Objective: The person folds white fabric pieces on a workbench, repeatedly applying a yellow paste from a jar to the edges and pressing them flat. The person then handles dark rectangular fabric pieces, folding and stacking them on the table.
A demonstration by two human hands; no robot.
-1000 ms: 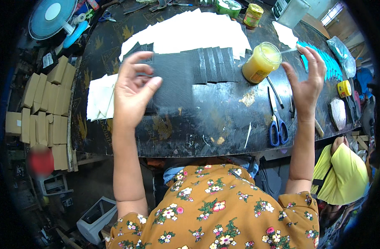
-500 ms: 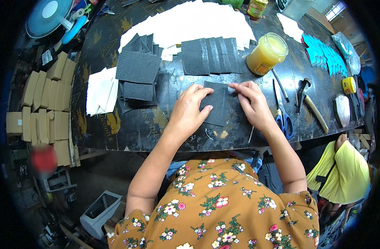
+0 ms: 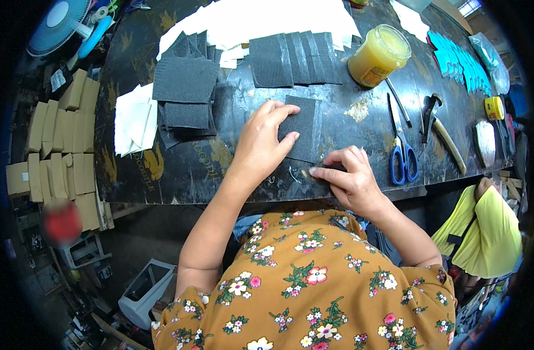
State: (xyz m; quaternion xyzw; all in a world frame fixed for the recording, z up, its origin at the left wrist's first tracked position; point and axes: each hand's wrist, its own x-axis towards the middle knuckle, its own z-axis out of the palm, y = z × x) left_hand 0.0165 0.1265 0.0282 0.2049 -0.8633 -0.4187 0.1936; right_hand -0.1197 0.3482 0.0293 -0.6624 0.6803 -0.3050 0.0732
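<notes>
On the dark table before me lies a dark grey felt piece (image 3: pixel 302 125) with a shiny, wet-looking strip along its right edge. My left hand (image 3: pixel 262 135) holds it down by its left side, thumb and index finger pressed on it. Just off the piece's lower right corner, my right hand (image 3: pixel 353 178) has its fingers pinched; whatever is between them is too small to make out. Beyond the piece lies an overlapping row of dark grey felt pieces (image 3: pixel 272 61), some with shiny edges. A stack of more felt pieces (image 3: pixel 185 81) lies left of it.
An open jar of yellowish paste (image 3: pixel 379 55) stands at the back right. Blue-handled scissors (image 3: pixel 402 157), a thin rod (image 3: pixel 398 102) and a hammer (image 3: pixel 447 143) lie right of my hands. White sheets (image 3: pixel 267 17) cover the far side, with white pieces (image 3: pixel 134 119) at left.
My right hand has moved down toward me along the felt piece's right edge, past its lower corner. The left hand stays on the piece. The view has shifted slightly.
</notes>
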